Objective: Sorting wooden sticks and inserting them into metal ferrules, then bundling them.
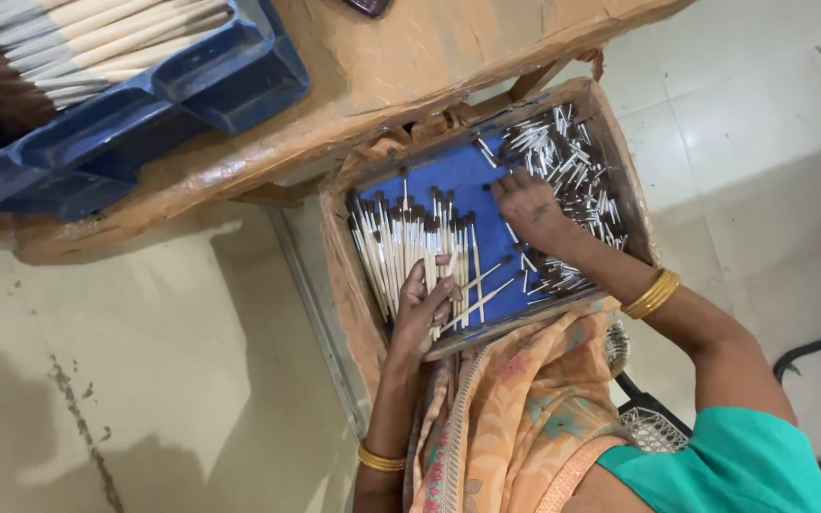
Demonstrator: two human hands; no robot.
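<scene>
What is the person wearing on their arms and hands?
Both hands are bare, with no gloves. The left hand has a gold bangle at the wrist. The right hand has a stack of thin gold bangles at its wrist and a small dark marking on its back. A teal short sleeve covers the right upper arm.

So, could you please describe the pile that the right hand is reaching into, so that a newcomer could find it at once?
Start at the blue-bottomed tray below the wooden table. The right hand rests at its far-right end, on a loose heap of short metal ferrules. Unlike the long pale brush sticks lined up by the left hand, these are stubby, silvery and jumbled.
</scene>
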